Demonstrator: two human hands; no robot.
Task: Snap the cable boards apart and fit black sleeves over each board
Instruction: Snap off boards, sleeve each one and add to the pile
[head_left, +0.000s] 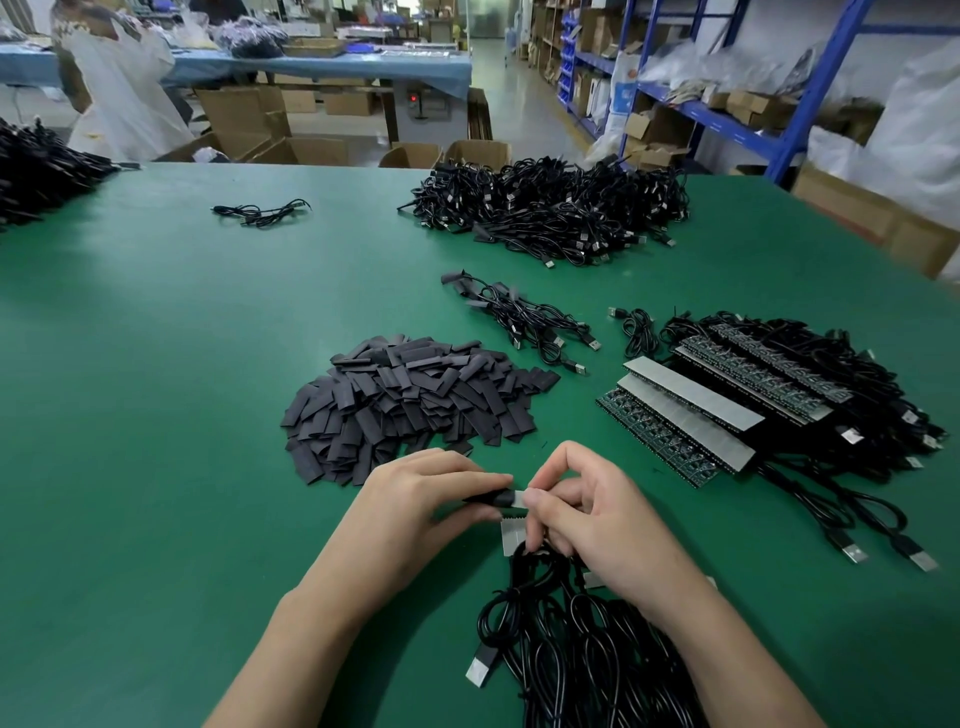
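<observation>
Right hand (597, 525): pinches board (511, 538) above cables (571, 649)
Left hand (423, 501): pinches sleeve (492, 499), touching board's end
Sleeve pile (415, 400): on green table (156, 415), just beyond hands
Board panels (691, 415): right of pile, atop more cables

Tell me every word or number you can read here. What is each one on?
Nothing here can be read clearly.
Bag on the blue shelf: blue print, too blurred to read.
Grey box under the far table: a red glow, too small to read.
Boards, sleeves and cables: no words or numbers visible.
</observation>
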